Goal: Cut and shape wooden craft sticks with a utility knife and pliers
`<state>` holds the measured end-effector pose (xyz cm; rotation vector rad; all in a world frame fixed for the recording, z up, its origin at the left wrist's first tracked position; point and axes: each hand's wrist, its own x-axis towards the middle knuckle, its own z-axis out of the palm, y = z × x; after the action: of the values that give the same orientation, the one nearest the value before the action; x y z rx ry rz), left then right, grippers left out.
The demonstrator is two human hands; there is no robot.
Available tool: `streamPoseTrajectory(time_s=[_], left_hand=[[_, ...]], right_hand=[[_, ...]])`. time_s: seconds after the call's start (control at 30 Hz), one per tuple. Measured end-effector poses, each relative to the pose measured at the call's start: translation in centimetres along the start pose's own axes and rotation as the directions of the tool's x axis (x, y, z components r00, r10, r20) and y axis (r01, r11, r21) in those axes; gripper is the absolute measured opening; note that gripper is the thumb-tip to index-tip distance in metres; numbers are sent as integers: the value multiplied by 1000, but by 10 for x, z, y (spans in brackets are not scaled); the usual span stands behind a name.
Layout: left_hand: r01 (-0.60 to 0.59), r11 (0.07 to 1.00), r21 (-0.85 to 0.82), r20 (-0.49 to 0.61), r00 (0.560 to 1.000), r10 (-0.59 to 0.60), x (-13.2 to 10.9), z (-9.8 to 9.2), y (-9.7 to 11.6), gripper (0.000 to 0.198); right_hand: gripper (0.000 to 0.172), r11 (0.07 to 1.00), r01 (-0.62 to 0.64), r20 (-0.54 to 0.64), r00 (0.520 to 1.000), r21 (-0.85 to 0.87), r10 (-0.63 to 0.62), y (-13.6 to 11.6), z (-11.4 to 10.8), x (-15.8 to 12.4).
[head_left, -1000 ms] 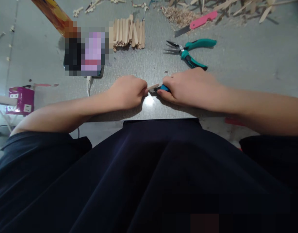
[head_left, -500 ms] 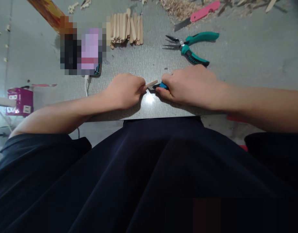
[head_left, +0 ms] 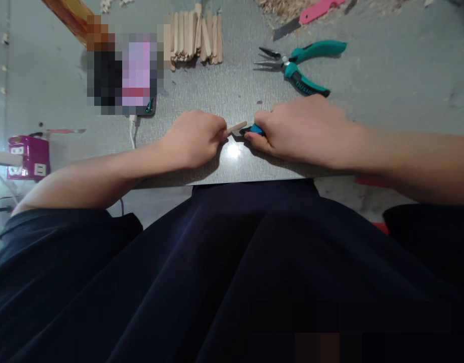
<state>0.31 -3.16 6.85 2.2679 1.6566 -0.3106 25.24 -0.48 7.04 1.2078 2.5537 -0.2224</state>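
My left hand point(head_left: 196, 138) is closed around a wooden craft stick point(head_left: 238, 126), whose end sticks out to the right past the thumb and forefinger. Opposite it, my right hand point(head_left: 300, 123) is wrapped round a utility knife point(head_left: 257, 130) with a blue and black body. The knife's blade points left, close beneath the stick; whether it touches the wood I cannot tell. Both hands are low over the grey table point(head_left: 235, 169), near its front edge. Much of the knife is hidden inside the right hand.
Teal-handled long-nose pliers point(head_left: 286, 63) lie open beyond my right hand. Farther back are a pink cutter point(head_left: 318, 12), wood shavings point(head_left: 280, 9) and a row of craft sticks point(head_left: 196, 35). A blurred phone point(head_left: 137, 70) with a cable and a purple box point(head_left: 29, 157) are at left.
The whole view has shifted a little, with the things at the back now higher. My right hand and the knife have drawn slightly right along the stick; my left hand stays nearly in place.
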Motion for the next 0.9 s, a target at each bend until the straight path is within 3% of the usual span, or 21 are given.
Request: streamPoseTrajectory(time_s=[0.23,0.47,0.9], left_hand=[[-53,999,11,-8,999,53,0,0,-3,46],[-1,1000,-22,39,999,2,0,-3,-3,47],[-44,994,-96,-12,999,43,2,2,-10,39]], right_hand=[[73,999,-17,35,999,-40,19,-5,-8,-3],[73,999,-34,35,999,33,33,-1,-3,-2],[77,1000,-7,40,999,20,6,1,-6,-4]])
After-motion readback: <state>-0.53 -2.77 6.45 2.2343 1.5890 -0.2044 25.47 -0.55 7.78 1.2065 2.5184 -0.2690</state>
